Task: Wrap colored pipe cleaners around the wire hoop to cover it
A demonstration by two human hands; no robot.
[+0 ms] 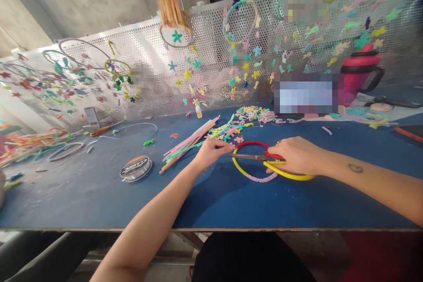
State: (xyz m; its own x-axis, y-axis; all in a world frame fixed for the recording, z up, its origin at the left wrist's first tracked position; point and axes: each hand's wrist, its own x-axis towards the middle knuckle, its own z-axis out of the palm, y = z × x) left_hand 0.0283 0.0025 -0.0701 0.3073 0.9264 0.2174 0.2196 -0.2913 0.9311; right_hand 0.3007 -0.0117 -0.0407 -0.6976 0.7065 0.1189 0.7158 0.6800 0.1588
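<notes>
A hoop [242,171] wrapped in red, yellow and lilac fuzzy strips stands in front of me over the blue table. My left hand [211,153] is closed in a pinch, thumb and fingertips at the hoop's upper left edge. Any small end between those fingertips is too fine to make out. In my right hand [294,155] is a pair of scissors [251,157] with yellow and red handles. Its dark blades cross the hoop and point left, their tips just below my left fingertips. My right fingers partly hide the handles and the hoop's right side.
Pipe cleaners [190,141] lie behind my left hand, near a heap of small pastel pieces [254,114]. A line spool [136,168] lies to the left. A small bottle [198,111] and a pink tumbler [358,75] stand by the perforated panel [211,61], where decorated hoops hang.
</notes>
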